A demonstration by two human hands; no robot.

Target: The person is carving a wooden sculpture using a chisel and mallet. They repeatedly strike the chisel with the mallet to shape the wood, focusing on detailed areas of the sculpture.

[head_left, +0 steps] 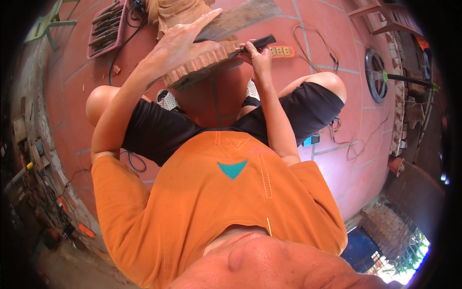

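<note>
A carved piece of wood with a scalloped, ridged edge [199, 63] stands in front of me, between my knees. My left hand [185, 42] lies over its top with the fingers stretched out and the thumb apart, pressing on the wood. Closed around a dark, slim carving tool, probably a chisel [263, 41], my right hand [258, 59] is at the right end of the ridged edge. The tool's lower end meets or nearly meets the wood there; its tip is hard to make out. Behind my left hand extends a flat, greyish wooden slab [238, 20].
A pink tray [90, 42] of several carving tools stands at the far left. An orange power strip [283, 51] lies right of the carving, near a loose cable [308, 26]. A wheel-like base with a pole [377, 76] stands at right. Wood chips [116, 70] dot the tiled floor.
</note>
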